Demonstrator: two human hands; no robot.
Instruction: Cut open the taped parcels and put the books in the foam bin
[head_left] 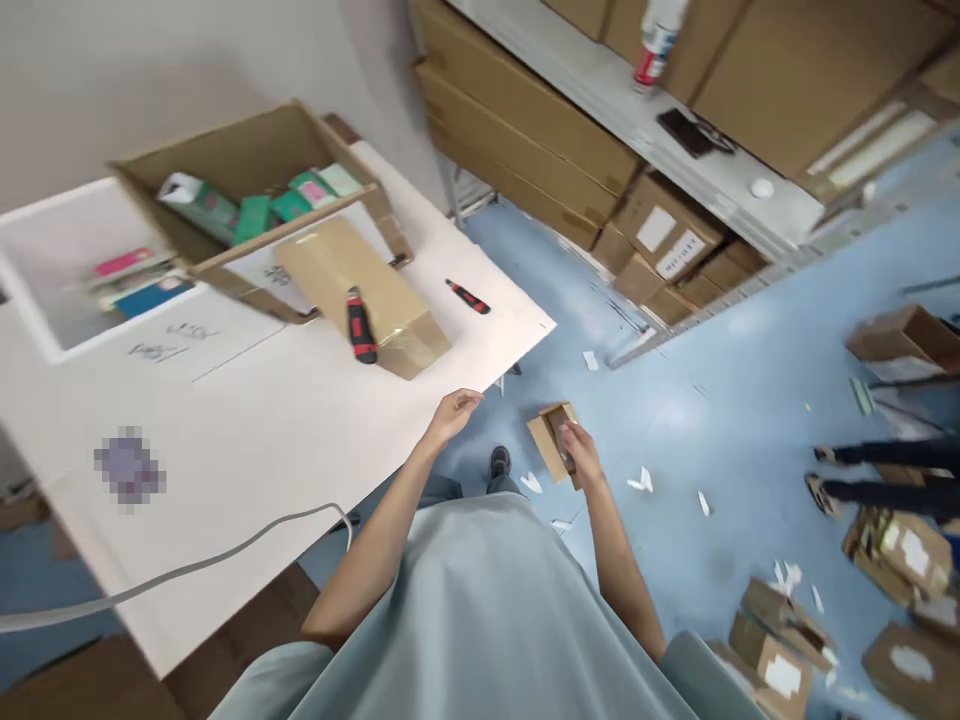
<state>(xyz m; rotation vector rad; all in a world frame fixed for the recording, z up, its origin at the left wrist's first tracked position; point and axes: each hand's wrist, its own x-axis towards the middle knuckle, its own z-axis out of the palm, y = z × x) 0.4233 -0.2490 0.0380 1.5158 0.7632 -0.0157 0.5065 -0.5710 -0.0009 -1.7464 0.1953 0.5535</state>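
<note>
This is looking like a storeroom or packing area. Metal shelving [720, 190] is holding cardboard cartons [525, 130] at the upper right, a white worktable [247, 450] is carrying an open box [247, 180] and utility knives [361, 325] at the left, and paper scraps [641, 480] are littering the blue floor [690, 420] at the lower right.

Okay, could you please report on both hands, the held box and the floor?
Right hand holding small open box; left hand by table edge, nothing visible in it; white scraps on floor.
</note>
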